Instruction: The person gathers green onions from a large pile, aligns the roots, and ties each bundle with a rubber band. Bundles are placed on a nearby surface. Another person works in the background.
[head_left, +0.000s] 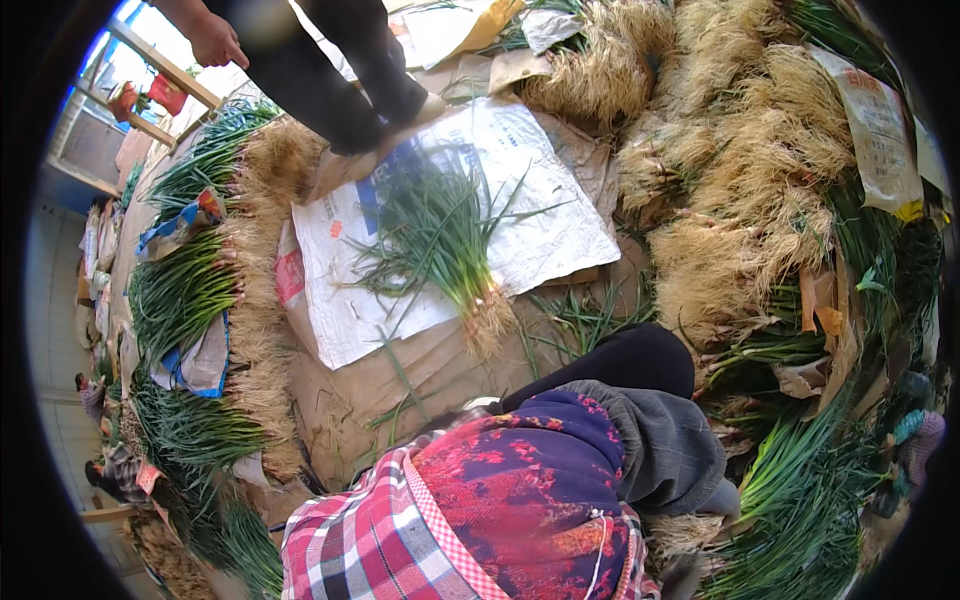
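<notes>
My left hand is out of view. My right arm, in a floral sleeve with a grey oversleeve (660, 442), reaches to the right. At its end a greyish shape, perhaps my gloved right hand (721, 501), is beside pale roots (682, 531) and long green onion leaves (795, 495); its fingers cannot be made out. Before me a loose bunch of green onions (450, 247) lies on a flattened white woven sack (555, 187). Its roots (489, 319) point towards me, past the sack's near edge.
Rows of green onions (180, 292) line the left, roots inward. A large heap of rooted onions (742, 165) rises at the right. Another person's legs (352, 67) stand at the sack's far edge, one hand (214, 37) hanging beside. Loose leaves litter the brown ground covering (345, 405).
</notes>
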